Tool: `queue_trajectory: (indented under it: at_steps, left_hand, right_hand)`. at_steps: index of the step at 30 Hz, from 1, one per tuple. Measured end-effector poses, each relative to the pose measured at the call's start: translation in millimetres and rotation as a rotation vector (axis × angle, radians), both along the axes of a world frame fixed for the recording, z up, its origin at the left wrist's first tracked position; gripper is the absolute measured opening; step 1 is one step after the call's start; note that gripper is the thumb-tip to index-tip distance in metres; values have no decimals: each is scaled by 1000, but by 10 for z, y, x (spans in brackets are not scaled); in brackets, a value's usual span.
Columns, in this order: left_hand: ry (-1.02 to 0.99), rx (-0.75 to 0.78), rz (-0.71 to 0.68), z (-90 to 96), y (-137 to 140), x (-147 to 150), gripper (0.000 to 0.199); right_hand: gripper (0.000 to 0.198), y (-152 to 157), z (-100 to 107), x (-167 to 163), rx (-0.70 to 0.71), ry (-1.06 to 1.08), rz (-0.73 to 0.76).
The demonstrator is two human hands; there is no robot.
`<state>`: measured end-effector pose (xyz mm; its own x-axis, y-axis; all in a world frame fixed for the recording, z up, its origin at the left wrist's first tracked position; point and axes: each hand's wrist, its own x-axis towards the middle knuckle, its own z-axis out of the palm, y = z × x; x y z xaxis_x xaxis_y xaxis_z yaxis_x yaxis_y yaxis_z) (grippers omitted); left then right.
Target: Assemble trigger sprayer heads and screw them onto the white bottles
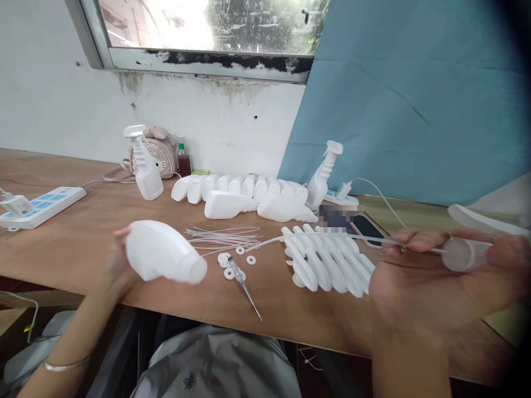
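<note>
My left hand (118, 260) is closed around the base end of a white plastic bottle (160, 251), raised on its side above the table with its neck to the right. My right hand (435, 287), slightly blurred, grips a white trigger sprayer head (458, 254). From the head a long thin dip tube (327, 235) runs left over the table; its far end is hard to make out among the loose tubes (224, 237). Below lie several white washers (250, 260) and a screwdriver (244, 284). Stacked sprayer heads (327, 260) lie left of my right hand.
A row of white bottles (236, 190) lies at the back, between two upright spray bottles (148, 171) (324, 174). Behind stand a pink bag (160, 149) and a small dark bottle (183, 161). A power strip (53, 204) is left; a phone (367, 229) is right.
</note>
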<state>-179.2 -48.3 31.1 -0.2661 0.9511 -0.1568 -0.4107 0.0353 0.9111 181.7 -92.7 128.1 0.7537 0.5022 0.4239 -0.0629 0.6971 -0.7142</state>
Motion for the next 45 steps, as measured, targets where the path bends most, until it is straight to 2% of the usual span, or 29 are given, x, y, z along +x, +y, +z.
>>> queue_trajectory:
  at_steps: [5, 8, 11, 15, 20, 23, 27, 32, 37, 42, 45]
  left_hand:
    - [105, 251, 415, 173, 116, -549, 17]
    - [294, 234, 665, 221, 237, -767, 18]
    - [485, 246, 806, 243, 420, -836, 27]
    - [658, 283, 780, 252, 845, -783, 28]
    - [920, 309, 688, 180, 1592, -668, 37]
    - [946, 305, 644, 90, 1975, -595, 39]
    - [933, 230, 584, -47, 2303, -505, 35]
    - [855, 94, 531, -191, 2512, -414, 35]
    - [828, 44, 480, -257, 2565, -357, 35]
    - [865, 84, 442, -207, 2485, -381, 42]
    - [915, 179, 493, -132, 2339, -352, 46]
  right_hand:
    - [23, 30, -54, -8, 60, -82, -38]
    - [24, 80, -100, 1, 132, -132, -7]
    - [26, 117, -132, -8, 195, -167, 27]
    - [23, 122, -150, -56, 226, -193, 36]
    - [21, 119, -178, -114, 178, -192, 74]
    - [20, 119, -193, -144, 149, -200, 91]
    - [16, 120, -210, -192, 121, -200, 123]
    - [17, 139, -226, -235, 112, -186, 152]
    - [20, 191, -233, -267, 34, -69, 198]
    - [23, 259, -282, -306, -33, -11, 276]
    - [24, 326, -337, -325, -131, 5, 455]
